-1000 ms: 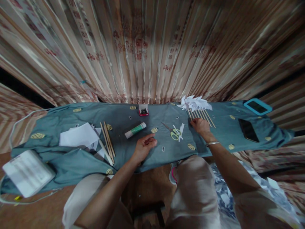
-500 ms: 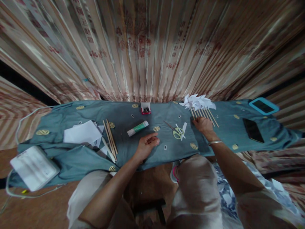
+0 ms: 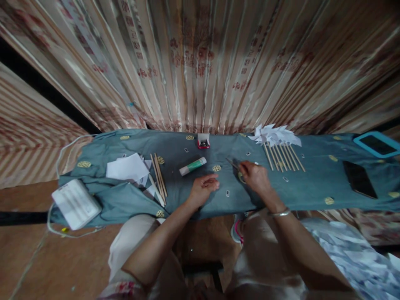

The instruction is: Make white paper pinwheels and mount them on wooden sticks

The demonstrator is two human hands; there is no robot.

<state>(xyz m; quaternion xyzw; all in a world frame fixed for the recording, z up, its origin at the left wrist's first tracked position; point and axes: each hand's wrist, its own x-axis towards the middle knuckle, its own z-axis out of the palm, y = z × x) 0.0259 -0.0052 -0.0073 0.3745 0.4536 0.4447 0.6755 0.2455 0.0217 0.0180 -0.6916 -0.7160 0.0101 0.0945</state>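
My right hand (image 3: 255, 178) lies over the green-handled scissors (image 3: 233, 163) on the blue-grey cloth (image 3: 312, 187). Its fingers are curled down on the handles and only the blade tip shows. My left hand (image 3: 203, 188) rests on the cloth just to the left, fingers loosely curled, with nothing visible in it. A green and white glue stick (image 3: 193, 166) lies just beyond my left hand. A row of wooden sticks (image 3: 283, 157) topped with white paper pinwheels (image 3: 275, 135) lies to the right of my right hand.
White paper sheets (image 3: 126, 168) and several loose sticks (image 3: 158, 179) lie at the left. A small red box (image 3: 203, 143) sits at the back edge. A black phone (image 3: 358, 179) and a blue-cased device (image 3: 376, 144) are at the right, a white box (image 3: 76, 203) at far left.
My right hand has left the row of sticks and moved left onto the scissors. The left hand stays in place. The view has shifted so everything sits further right.
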